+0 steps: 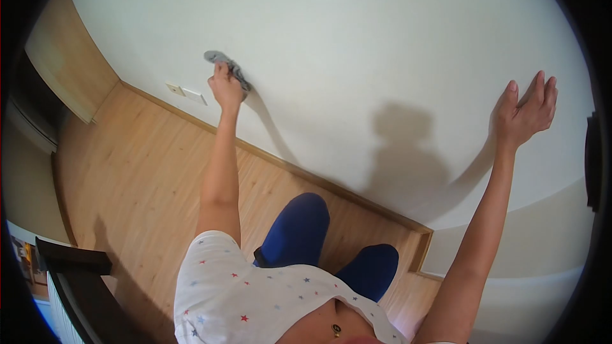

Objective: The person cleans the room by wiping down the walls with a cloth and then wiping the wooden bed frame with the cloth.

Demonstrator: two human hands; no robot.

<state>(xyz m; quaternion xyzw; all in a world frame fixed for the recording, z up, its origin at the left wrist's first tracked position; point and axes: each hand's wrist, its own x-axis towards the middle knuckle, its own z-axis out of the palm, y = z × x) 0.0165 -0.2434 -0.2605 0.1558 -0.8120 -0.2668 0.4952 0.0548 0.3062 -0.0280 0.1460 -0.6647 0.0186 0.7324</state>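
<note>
Closed around a crumpled grey cloth (pixel 238 74), my left hand (pixel 225 86) is up against the white wall (pixel 331 44). Part of the cloth sticks out above the fingers and part hangs beside them. Over on the right, my right hand (pixel 526 113) rests on or very near the same wall, its fingers stretched out and nothing in it. Whether the right palm fully touches the wall cannot be told from this angle. Both arms reach forward, and their shadows fall on the wall.
A socket and switch plate (pixel 185 93) sits low on the wall, left of the cloth. Wooden skirting (pixel 287 165) runs along the wood floor (pixel 153 159) to a corner at right. A wooden door panel (pixel 67 51) stands at left; dark furniture (pixel 83 280) is at lower left.
</note>
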